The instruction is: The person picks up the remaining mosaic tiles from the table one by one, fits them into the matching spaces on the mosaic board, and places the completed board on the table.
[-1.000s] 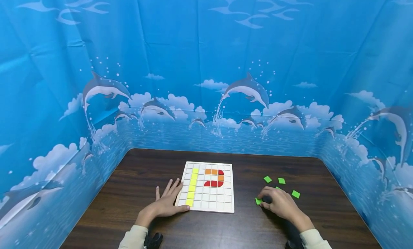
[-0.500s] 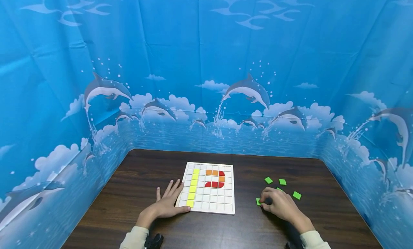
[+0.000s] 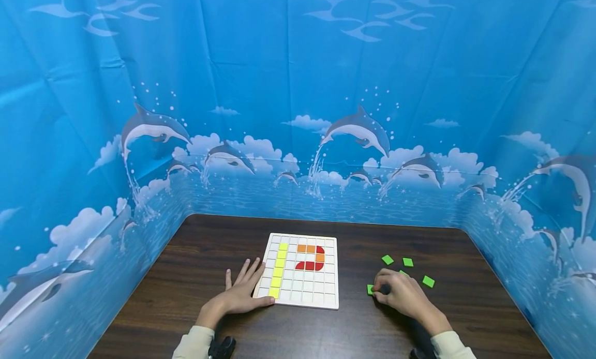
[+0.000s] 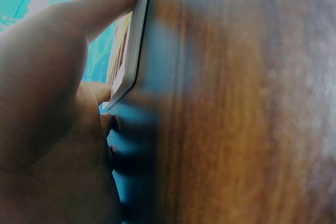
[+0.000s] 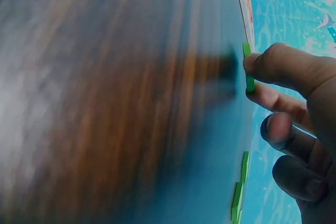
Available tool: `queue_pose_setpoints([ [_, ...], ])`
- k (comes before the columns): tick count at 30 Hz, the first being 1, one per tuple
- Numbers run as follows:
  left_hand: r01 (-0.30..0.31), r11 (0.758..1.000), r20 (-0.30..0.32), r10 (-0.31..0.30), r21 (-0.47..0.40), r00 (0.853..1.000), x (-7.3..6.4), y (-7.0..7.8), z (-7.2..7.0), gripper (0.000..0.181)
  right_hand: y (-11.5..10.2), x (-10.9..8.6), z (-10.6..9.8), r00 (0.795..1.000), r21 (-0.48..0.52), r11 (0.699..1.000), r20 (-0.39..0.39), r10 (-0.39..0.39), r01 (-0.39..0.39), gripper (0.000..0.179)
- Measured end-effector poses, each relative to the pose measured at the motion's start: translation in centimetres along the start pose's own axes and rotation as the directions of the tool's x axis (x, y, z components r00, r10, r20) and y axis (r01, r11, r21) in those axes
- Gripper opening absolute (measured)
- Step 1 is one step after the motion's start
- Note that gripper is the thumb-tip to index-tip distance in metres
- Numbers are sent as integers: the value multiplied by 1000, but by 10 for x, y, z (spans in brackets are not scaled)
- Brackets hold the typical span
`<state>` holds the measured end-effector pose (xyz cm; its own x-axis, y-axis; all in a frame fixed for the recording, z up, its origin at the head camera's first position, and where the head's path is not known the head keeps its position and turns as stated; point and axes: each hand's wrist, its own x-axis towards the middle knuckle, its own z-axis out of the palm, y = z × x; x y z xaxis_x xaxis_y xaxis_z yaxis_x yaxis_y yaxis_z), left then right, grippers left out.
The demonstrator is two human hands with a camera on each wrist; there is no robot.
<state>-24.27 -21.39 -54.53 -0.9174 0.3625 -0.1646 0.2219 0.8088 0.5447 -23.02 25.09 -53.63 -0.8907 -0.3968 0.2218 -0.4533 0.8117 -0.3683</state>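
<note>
A white gridded board (image 3: pixel 307 292) lies flat on the table. It bears a column of yellow squares (image 3: pixel 278 272) and a hooked shape of orange and red tiles (image 3: pixel 309 266). My left hand (image 3: pixel 237 296), fingers spread, rests along the board's left side with the thumb at the front corner; the left wrist view shows that thumb (image 4: pixel 113 3) at the board's edge. To the right, my right hand (image 3: pixel 402 293) pinches a green square tile (image 3: pixel 370 289). In the right wrist view thumb and forefinger hold this tile (image 5: pixel 248 66) tilted on edge.
Several more green tiles lie around the right hand, among them a tile (image 3: pixel 387 259) and another tile (image 3: pixel 407 262) behind it and one tile (image 3: pixel 428 281) to its right. The dark wooden table (image 3: pixel 349 333) is enclosed by a blue dolphin-print curtain (image 3: pixel 279 90).
The pinched green tile has shifted slightly left in the right fingers, more of it showing than half a second ago. The left hand and the board keep their place.
</note>
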Motion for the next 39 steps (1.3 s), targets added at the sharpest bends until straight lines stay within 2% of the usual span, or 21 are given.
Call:
queue_pose_setpoints([
  [4,-39,999,-25,39,-6,999,1,-5,4,110,-4,3,1,999,25,999,-16,-31,32,20],
  [8,-45,999,-34,45,-1,998,1,-8,8,109,-9,7,4,999,47,998,-19,-46,47,22],
  [15,34,999,-17,-34,33,999,5,-5,7,113,-20,17,9,999,40,998,-26,-41,42,22],
  [21,-19,1000,-20,19,-16,1000,0,-2,5,111,-31,25,13,998,47,997,-45,-53,55,23],
  [27,-8,1000,-7,8,1,1000,0,-1,3,112,-42,34,18,997,34,998,-57,-54,56,23],
  [31,-20,1000,-23,20,-3,1000,1,-4,5,112,-48,40,20,995,16,998,-70,-67,68,22],
  [36,-38,999,-40,37,-3,999,2,-7,6,111,-55,49,24,992,43,993,-81,-102,105,21],
  [39,-13,1000,-25,13,-3,1000,0,-2,2,112,-60,55,26,992,61,992,-67,-108,112,18],
])
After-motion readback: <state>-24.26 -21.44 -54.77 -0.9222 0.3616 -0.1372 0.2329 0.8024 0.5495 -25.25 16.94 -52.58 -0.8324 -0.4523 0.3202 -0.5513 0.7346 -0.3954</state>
